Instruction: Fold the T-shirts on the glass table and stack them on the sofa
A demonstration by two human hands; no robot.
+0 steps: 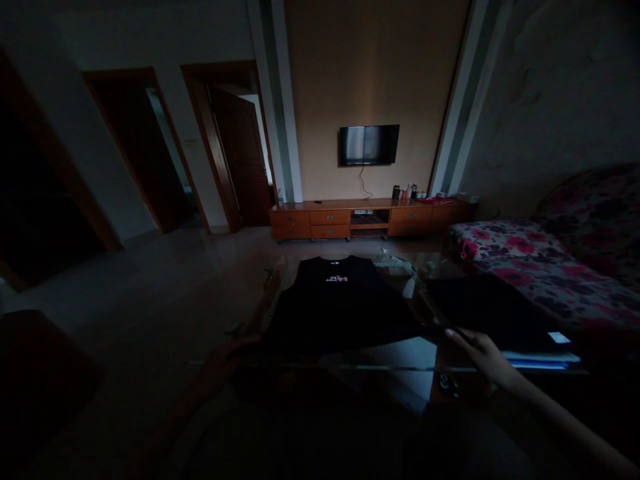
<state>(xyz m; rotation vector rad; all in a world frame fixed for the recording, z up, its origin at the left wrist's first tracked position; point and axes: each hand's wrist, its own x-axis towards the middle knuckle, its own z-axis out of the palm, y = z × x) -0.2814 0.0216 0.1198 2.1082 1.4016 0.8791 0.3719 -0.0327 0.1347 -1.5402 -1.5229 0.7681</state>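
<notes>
A black sleeveless top [340, 307] with small pale print on it lies spread over a glass table [340, 367], its neckline toward the far side. My right hand [473, 341] pinches the near right corner of the top and pulls it out to the side. At the near left corner, my left hand [243, 345] is closed on the cloth, though it is very dark there and the fingers barely show. Right of the top sits a stack of folded dark clothes [493, 307], with a white label on the uppermost piece and pale and blue layers beneath.
A flower-patterned sofa [515, 243] stands along the right. Across the room are a low wooden cabinet [330, 219] with bottles on it and a wall-mounted television [369, 145]. Under the glass lies a small dark object with round rings [449, 385]. Doorways open at the left.
</notes>
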